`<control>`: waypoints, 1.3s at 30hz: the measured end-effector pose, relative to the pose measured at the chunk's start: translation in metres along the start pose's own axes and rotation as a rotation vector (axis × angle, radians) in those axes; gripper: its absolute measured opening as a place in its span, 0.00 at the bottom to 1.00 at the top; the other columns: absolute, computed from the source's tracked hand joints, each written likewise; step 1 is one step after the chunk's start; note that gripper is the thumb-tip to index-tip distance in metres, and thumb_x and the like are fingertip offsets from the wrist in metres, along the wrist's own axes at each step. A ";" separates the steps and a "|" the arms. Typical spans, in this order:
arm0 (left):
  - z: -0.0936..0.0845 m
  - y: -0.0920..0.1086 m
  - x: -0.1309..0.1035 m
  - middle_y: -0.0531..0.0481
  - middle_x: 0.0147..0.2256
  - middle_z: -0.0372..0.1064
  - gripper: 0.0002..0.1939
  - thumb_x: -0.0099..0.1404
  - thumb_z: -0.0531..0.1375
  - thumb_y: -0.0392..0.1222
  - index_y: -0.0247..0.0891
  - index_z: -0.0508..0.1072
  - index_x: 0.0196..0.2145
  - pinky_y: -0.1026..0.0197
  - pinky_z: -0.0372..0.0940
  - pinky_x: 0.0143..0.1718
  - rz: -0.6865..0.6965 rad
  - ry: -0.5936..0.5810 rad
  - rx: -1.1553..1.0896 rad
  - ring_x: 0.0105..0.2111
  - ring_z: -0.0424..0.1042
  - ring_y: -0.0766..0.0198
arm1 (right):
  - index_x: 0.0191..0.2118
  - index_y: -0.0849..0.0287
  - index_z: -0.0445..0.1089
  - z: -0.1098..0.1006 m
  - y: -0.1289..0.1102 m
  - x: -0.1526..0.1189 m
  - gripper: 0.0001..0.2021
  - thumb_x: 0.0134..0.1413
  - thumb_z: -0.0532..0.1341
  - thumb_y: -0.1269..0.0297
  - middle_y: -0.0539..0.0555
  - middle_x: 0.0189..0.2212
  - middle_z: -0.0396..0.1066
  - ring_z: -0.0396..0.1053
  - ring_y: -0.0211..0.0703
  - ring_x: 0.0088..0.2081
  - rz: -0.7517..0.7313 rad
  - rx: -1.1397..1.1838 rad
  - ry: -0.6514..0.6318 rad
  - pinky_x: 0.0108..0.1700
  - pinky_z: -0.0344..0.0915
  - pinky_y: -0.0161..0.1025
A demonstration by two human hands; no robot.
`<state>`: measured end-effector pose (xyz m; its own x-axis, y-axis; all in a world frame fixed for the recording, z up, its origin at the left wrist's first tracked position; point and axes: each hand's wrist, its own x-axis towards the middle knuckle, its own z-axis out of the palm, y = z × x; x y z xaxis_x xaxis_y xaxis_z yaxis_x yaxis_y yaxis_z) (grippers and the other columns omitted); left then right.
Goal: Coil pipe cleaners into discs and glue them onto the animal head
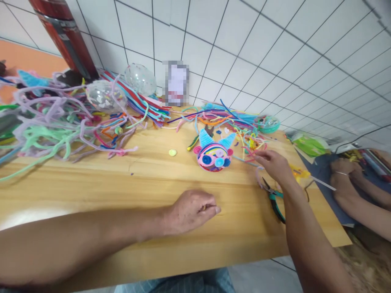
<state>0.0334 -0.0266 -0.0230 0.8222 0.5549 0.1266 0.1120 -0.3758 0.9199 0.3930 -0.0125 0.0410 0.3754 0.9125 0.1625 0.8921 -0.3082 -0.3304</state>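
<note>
White wall tiles [137, 24] span the top of the frame; below lies a wooden table [122, 191]. At left spreads a heap [58, 130] of fuzzy strips, chiefly lilac and pale green, with a red flask [69, 40] behind it at upper left. A looser row of strips [232, 116], mostly blue and orange, lies along the wall at upper centre. The left hand [192, 211], lower centre, is curled, thumb against forefinger; whether anything small is held cannot be told. The right hand [275, 165], right of centre, reaches toward pink strips, fingertips close together; it cannot be told whether they grip one. Two clear balls [106, 97] with coloured flecks sit at upper left. The figure [214, 154], slightly right of centre, stands on the table between the hands and the row, touched by neither hand. It is a rounded face, largely pink, with two pointed light-blue horns, a reddish-pink coil at each side, multicoloured bands across the brow, and round discs in dark blue, light blue and lilac on the front. Pliers [276, 205] with teal-and-black handles lie beside the right forearm, partly hidden. A yellow-and-black handle [193, 143] shows just behind the figure's left edge. A pale yellow disc [172, 152] lies at centre, apart from the figure.
</note>
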 end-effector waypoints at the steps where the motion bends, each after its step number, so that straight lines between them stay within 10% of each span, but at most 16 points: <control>1: 0.000 -0.001 0.000 0.57 0.23 0.57 0.19 0.72 0.57 0.44 0.37 0.63 0.24 0.64 0.50 0.30 0.011 -0.009 0.016 0.24 0.56 0.70 | 0.40 0.55 0.82 0.003 0.001 0.013 0.16 0.54 0.63 0.51 0.57 0.39 0.83 0.77 0.52 0.39 0.004 -0.011 0.023 0.42 0.69 0.45; 10: -0.001 0.001 0.002 0.57 0.22 0.55 0.20 0.73 0.56 0.44 0.38 0.60 0.24 0.63 0.50 0.30 -0.028 -0.046 0.037 0.24 0.55 0.69 | 0.44 0.57 0.84 0.034 -0.012 0.095 0.16 0.59 0.60 0.58 0.58 0.41 0.85 0.78 0.53 0.43 0.034 -0.082 0.090 0.45 0.69 0.43; 23: -0.001 0.002 0.002 0.56 0.23 0.55 0.18 0.72 0.56 0.45 0.38 0.59 0.25 0.63 0.48 0.31 -0.066 -0.084 0.030 0.25 0.55 0.68 | 0.24 0.57 0.76 0.070 -0.016 0.109 0.05 0.48 0.66 0.67 0.60 0.30 0.80 0.76 0.53 0.41 0.080 0.113 0.103 0.48 0.68 0.45; 31: -0.001 0.000 0.002 0.56 0.23 0.56 0.18 0.72 0.56 0.45 0.38 0.60 0.25 0.63 0.48 0.31 -0.041 -0.080 0.043 0.25 0.55 0.68 | 0.35 0.53 0.67 0.023 -0.003 0.112 0.11 0.56 0.64 0.52 0.46 0.28 0.73 0.66 0.36 0.23 0.045 0.722 0.479 0.24 0.64 0.33; 39: 0.002 -0.004 0.001 0.56 0.24 0.58 0.17 0.72 0.55 0.46 0.38 0.63 0.26 0.63 0.48 0.31 -0.027 -0.072 0.074 0.25 0.56 0.69 | 0.39 0.53 0.67 -0.003 -0.013 0.089 0.09 0.57 0.67 0.59 0.48 0.35 0.78 0.78 0.38 0.32 -0.094 0.947 0.667 0.29 0.73 0.33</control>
<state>0.0346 -0.0265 -0.0269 0.8560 0.5119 0.0725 0.1736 -0.4166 0.8924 0.4158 0.0714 0.0623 0.6267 0.5115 0.5879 0.4847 0.3349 -0.8080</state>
